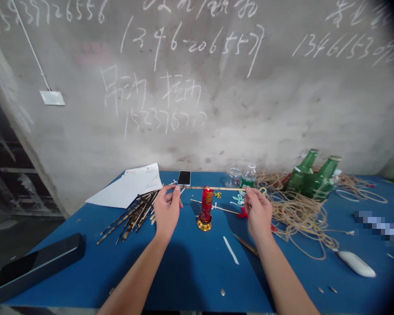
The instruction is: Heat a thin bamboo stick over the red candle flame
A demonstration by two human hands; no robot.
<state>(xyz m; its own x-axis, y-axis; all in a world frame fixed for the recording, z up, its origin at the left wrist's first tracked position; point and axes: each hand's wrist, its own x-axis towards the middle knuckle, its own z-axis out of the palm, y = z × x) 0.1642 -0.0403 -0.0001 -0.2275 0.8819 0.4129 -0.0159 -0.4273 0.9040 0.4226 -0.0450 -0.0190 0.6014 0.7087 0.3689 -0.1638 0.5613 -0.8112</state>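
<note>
A thin strip (pixel 226 189), like bamboo, stretches level between my two hands, browner toward its left end and paler on the right. My left hand (pixel 167 209) pinches the left end between thumb and fingers. At the other end, my right hand (pixel 258 213) grips it the same way. The strip passes at the top of a red candle (pixel 206 204), which stands upright on a gold base (pixel 204 225). Whether it touches the candle, or whether a flame burns there, I cannot make out. Beneath my right hand lies a slim brown tool (pixel 246 245), partly hidden by the wrist.
Dark-stained sticks (pixel 134 218) and white paper (pixel 134 188) lie left on the blue table (pixel 170 271). A phone (pixel 184 177) is behind. Rightward are coiled strips (pixel 302 214), green bottles (pixel 325 177), a jar (pixel 233 177) and a white-handled tool (pixel 356 263). A black case (pixel 39 264) sits front left.
</note>
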